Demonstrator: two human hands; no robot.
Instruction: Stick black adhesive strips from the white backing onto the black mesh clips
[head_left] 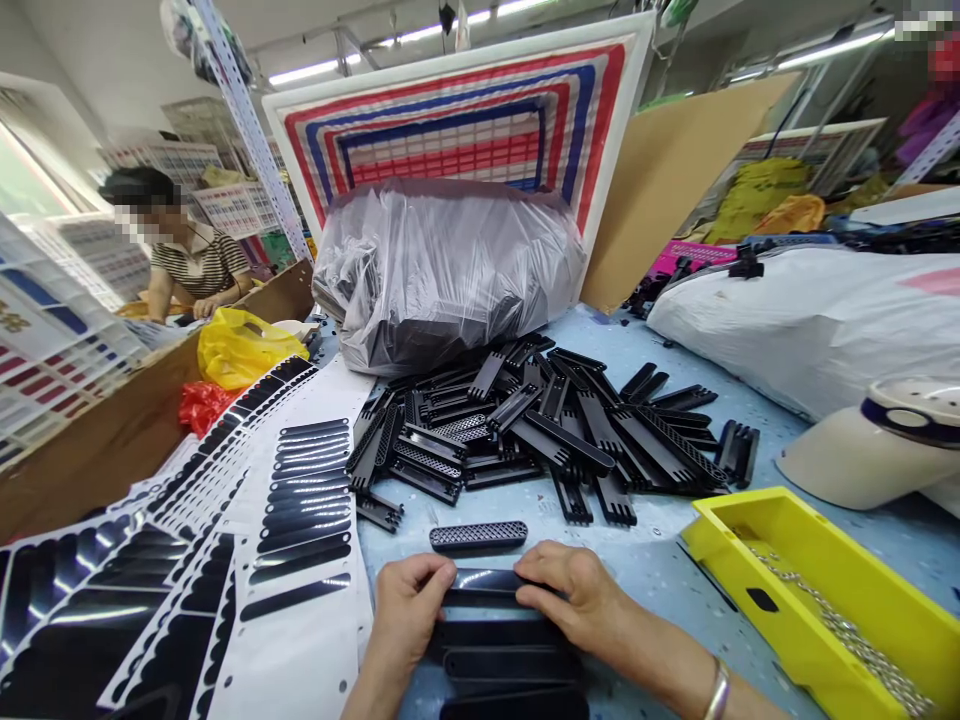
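Between left hand (405,603) and right hand (574,592), a glossy black elongated plastic bar (484,582) is pinched at both ends, aligned nine-to-three o'clock; at twelve o'clock, a black lattice-faced plastic bar (478,536) is seen.

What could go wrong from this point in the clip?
1. The glossy black piece, held at its ends by the left hand and right hand, might slip or get smudged.
2. The loosely heaped black parts might slide towards the textured piece.
3. The right forearm could bump the yellow bin, scattering its small metal parts.
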